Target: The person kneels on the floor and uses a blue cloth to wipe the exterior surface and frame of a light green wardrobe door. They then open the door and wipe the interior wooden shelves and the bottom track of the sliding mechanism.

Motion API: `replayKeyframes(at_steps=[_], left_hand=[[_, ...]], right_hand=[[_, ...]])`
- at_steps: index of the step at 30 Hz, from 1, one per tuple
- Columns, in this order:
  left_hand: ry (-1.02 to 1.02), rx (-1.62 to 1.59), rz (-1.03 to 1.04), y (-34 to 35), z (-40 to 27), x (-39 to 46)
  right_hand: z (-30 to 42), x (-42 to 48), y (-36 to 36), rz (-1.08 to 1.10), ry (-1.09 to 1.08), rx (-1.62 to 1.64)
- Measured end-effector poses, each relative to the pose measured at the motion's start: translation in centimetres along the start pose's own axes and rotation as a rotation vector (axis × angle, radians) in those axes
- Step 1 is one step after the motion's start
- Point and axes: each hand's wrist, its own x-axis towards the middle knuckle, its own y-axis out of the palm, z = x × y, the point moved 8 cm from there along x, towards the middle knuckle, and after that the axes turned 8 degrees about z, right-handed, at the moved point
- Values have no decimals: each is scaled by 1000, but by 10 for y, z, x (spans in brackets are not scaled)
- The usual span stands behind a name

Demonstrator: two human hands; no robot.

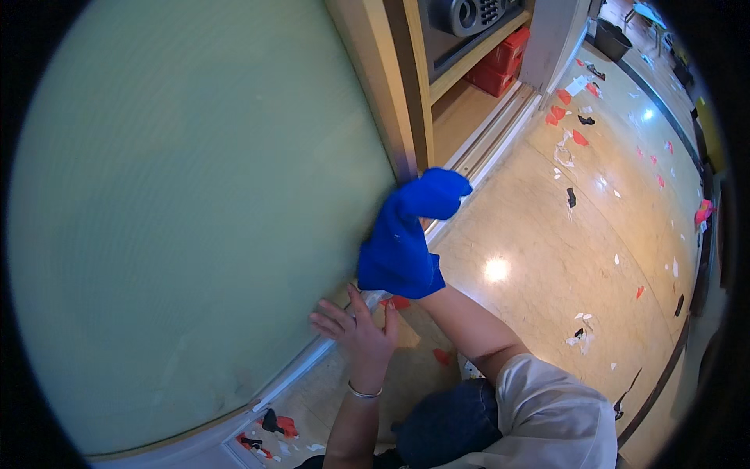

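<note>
A blue cloth (pixel 401 246) lies bunched over my right hand and hides its fingers. Only my right forearm (pixel 469 325) shows below it. The cloth is against the wooden edge frame (pixel 381 82) of a large pale green panel (pixel 193 217), near its bottom corner. My left hand (pixel 366 334) holds nothing; its fingers are spread beside the panel's lower edge, just below the cloth. Whether the fingertips touch the panel is hard to tell. A metal bracelet (pixel 364 393) circles my left wrist.
Beside the panel, an open wooden cabinet (pixel 454 123) holds a dark keypad device (pixel 477 14) above red boxes (pixel 498 61). Sliding tracks (pixel 483 140) run along its base. Red, black and white scraps (pixel 580 138) litter the shiny floor (pixel 527 234). A black bin (pixel 611 41) stands farther off.
</note>
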Motion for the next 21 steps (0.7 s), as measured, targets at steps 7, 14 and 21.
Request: replayKeyframes(at_steps=[7, 14, 21], left_hand=[[-30, -24, -7, 0, 5, 0], [8, 70, -48, -1, 6, 2], [27, 0, -49, 2, 5, 0]], right_hand=[[46, -1, -54, -138, -23, 220], [-29, -81, 24, -333, 264, 568], [29, -115, 94, 109, 276, 1300]])
